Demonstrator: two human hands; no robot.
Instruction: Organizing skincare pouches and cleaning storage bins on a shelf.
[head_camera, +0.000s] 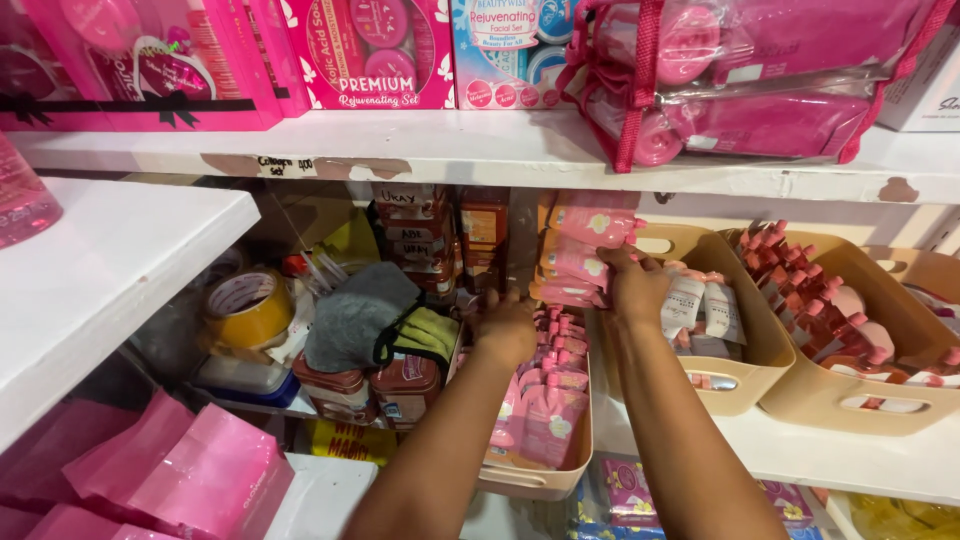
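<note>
Both arms reach into the middle shelf. The right hand (635, 285) grips the near edge of a stack of pink pouches (580, 250) standing at the back of the shelf, fingers curled over the top packs and thumb hidden behind them; closed on the stack, as far as I can tell. The left hand (505, 325) is further in, knuckles toward me, fingers bent down at the far end of a long beige tray (545, 480) filled with more pink spouted pouches (550, 400); whether it pinches anything I cannot tell, the fingertips are out of sight. The pouches look like soft film sachets: light, pliable, glossy and probably slippery against each other, so a stack would likely slide apart unless held from both flat sides or pressed at the edges. Seams and the cap end seem the firmest places to grip; the bellies would give. They are pale to salmon pink with a small light flower mark. To the right sit a beige basket (745, 370) of white tubes and another basket (880, 410) of pink-capped bottles; to the left a roll of yellow tape (247, 308) and grey cloth (355, 315).
</note>
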